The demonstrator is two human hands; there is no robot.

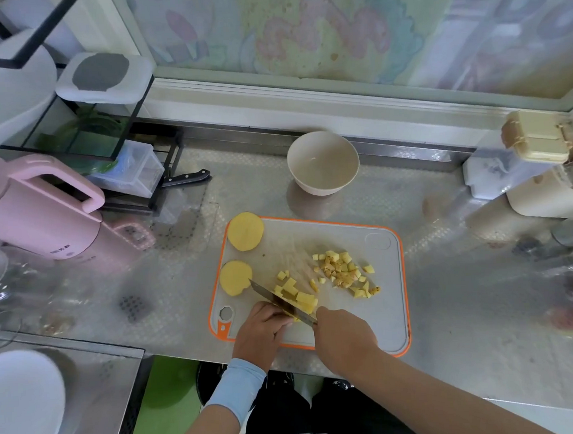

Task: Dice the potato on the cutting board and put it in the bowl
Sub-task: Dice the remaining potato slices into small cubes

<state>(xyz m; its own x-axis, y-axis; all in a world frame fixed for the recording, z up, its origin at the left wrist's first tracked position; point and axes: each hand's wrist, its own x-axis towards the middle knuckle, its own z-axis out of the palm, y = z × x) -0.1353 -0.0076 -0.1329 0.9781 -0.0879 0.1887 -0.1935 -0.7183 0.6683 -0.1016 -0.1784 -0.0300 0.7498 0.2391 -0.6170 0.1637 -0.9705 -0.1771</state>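
left hand: fingers curled down onto the potato strips, holding them against the board just left of the blade; pale blue sleeve at the wrist.
right hand: clenched around the knife handle, which is hidden in the fist.
knife: blade runs diagonally up-left from the right hand, edge down in the strips.
potato strips: near-left part of the cutting board, some already in cubes beyond the blade.
diced pieces: loose heap mid-board, toward the right.
far slice: round, overlapping the board's far-left corner.
near slice: round, at the left edge, beside the knife tip.
bowl: upright on the metal counter beyond the board, apart from it.
left side: pink kettle.
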